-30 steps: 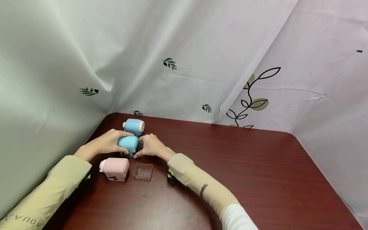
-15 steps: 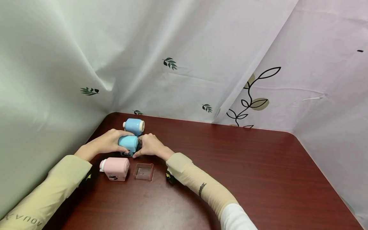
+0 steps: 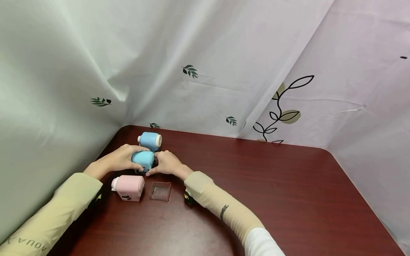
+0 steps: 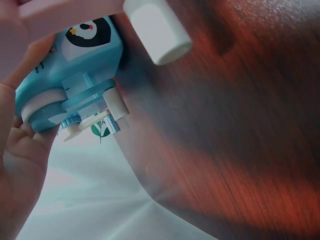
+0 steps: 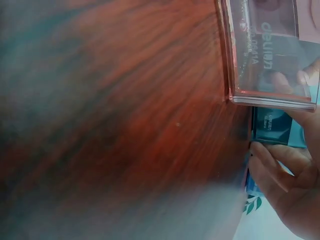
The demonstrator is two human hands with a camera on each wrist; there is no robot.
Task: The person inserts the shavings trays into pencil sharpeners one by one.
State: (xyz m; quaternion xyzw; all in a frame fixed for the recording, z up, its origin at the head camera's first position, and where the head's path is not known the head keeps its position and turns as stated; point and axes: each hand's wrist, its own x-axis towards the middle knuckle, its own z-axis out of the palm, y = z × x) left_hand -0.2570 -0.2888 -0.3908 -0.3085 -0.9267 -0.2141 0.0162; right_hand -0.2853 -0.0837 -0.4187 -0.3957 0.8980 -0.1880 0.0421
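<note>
A teal crank pencil sharpener point(image 3: 142, 158) stands at the left of the table. My left hand point(image 3: 120, 158) grips its body from the left, thumb on the near side and fingers over the far side. In the left wrist view the teal sharpener point(image 4: 92, 57) shows a penguin print and its crank at the back. My right hand point(image 3: 168, 163) is at its front, thumb and fingers on either side of the dark teal drawer point(image 5: 272, 125). The right wrist view shows those fingers point(image 5: 270, 165) bent at the drawer's edge, partly behind a clear drawer point(image 5: 265, 50).
Nearer me stands a pink pencil sharpener point(image 3: 129, 185); its white crank knob point(image 4: 162, 37) looms in the left wrist view. The clear drawer point(image 3: 160, 195) lies on the table to its right. A blue sharpener point(image 3: 148, 139) stands behind the teal one. White curtains point(image 3: 205, 89) enclose the table.
My right hand has shifted slightly left, its thumb closer in to the teal sharpener's front. The left hand and the sharpeners have stayed in place.
</note>
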